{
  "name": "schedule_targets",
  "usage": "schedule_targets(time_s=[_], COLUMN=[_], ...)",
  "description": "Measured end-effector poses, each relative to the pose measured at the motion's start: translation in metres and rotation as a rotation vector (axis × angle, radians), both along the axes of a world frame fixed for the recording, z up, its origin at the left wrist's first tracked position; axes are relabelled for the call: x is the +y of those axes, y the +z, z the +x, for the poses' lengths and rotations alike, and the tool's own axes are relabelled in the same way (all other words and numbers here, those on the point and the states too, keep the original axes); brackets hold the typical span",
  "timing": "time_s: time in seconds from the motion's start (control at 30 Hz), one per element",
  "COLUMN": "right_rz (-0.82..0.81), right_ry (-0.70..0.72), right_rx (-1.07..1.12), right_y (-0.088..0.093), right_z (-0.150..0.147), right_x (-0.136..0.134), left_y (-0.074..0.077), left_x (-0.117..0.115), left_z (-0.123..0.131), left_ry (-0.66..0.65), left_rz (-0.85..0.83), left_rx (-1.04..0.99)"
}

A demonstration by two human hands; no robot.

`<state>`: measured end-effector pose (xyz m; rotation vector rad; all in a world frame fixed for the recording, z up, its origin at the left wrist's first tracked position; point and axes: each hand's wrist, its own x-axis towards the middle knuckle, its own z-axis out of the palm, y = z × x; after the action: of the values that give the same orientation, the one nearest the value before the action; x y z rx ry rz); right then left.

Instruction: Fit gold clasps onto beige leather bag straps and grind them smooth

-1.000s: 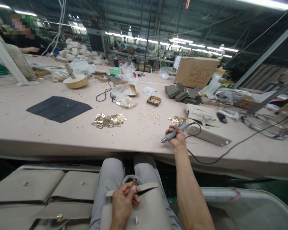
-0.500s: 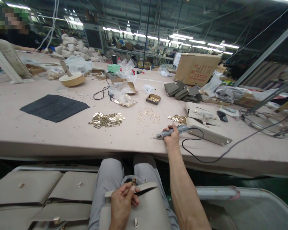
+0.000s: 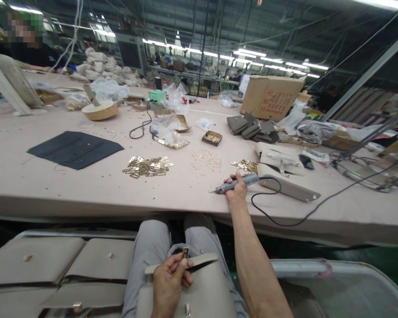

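Observation:
On my lap lies a beige bag (image 3: 207, 293) with a small metal clasp on its front. Above it, my left hand (image 3: 170, 278) pinches a gold metal plate (image 3: 185, 252) upright between thumb and fingers, by the bag's flap edge. My right hand (image 3: 238, 191) is wrapped round a grey electric screwdriver (image 3: 250, 179) at the table's front edge, its tip pointing left just over the tabletop. Beyond that hand lies a heap of gold fittings (image 3: 247, 166). Tiny screws (image 3: 205, 160) are scattered on the table, and a pile of gold frames (image 3: 146, 166) lies left of them.
Beige bags (image 3: 29, 260) fill the lower left, and a white-rimmed bin (image 3: 348, 267) stands lower right. The screwdriver's cord (image 3: 305, 221) loops across the table. Further back are a small box of screws (image 3: 212, 138), dark pouches (image 3: 252, 127), a carton (image 3: 272, 97) and a tape roll (image 3: 100, 110).
The screwdriver's tip has shifted very slightly left and down with my right hand. My left hand still pinches the metal plate in nearly the same spot.

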<state>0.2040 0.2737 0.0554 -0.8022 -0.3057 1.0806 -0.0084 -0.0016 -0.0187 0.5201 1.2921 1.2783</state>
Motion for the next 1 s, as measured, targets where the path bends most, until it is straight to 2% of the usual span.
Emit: schedule_targets(time_s=[0.27,1.0], right_rz=[0.003,-0.006], right_ry=[-0.009,-0.083], right_rx=[0.077,0.115], right_y=[0.0019,0.0027], right_z=[0.0029,0.0052], right_x=[-0.0024,-0.0020], left_y=[-0.0079,0.0003], left_x=[-0.0031,-0.0028], left_z=[-0.0012,-0.0005], left_ry=[-0.011,0.008], left_rz=[0.021,0.008], left_rx=[-0.014,-0.008])
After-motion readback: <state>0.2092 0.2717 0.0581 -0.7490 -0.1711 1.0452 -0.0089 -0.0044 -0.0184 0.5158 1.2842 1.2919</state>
